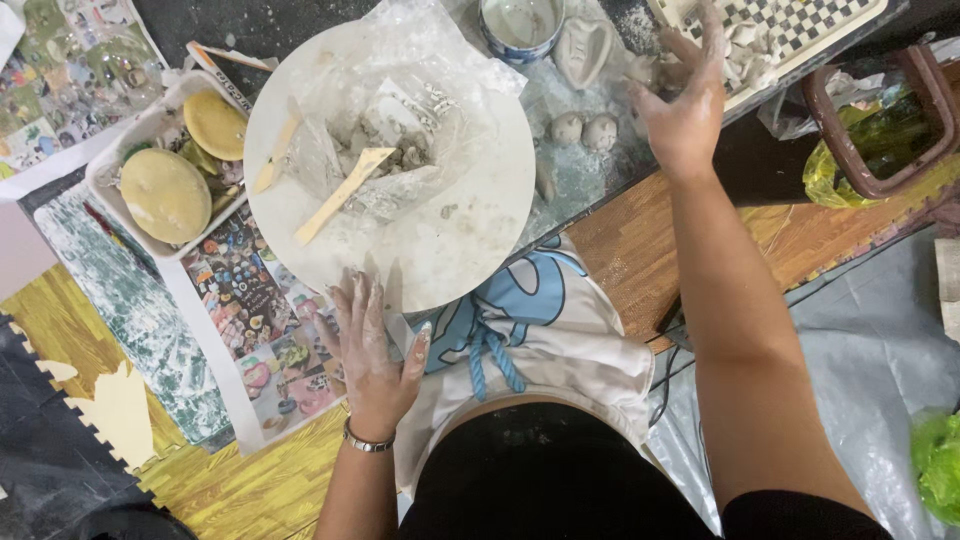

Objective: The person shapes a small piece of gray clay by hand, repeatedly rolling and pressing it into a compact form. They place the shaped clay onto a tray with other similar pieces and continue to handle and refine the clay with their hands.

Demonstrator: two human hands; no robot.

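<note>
Wooden-patterned foam floor mats are lying under a low dark worktop dusted with pale clay, and I am looking straight down from the head camera. I am seeing my left hand, coated in grey clay, resting flat with fingers spread against the near rim of a round white board. On that board a crumpled clear plastic bag of grey clay lumps is sitting, with a flat pale wooden modelling stick lying across it. My right hand is reaching out open, fingers loosely spread and gripping nothing, hovering at the edge of a checkered white tray holding pale clay pieces. Two small round clay balls are lying just beside that hand. To the left, a white rectangular tub with two round yellow sponges is sitting near the board.
</note>
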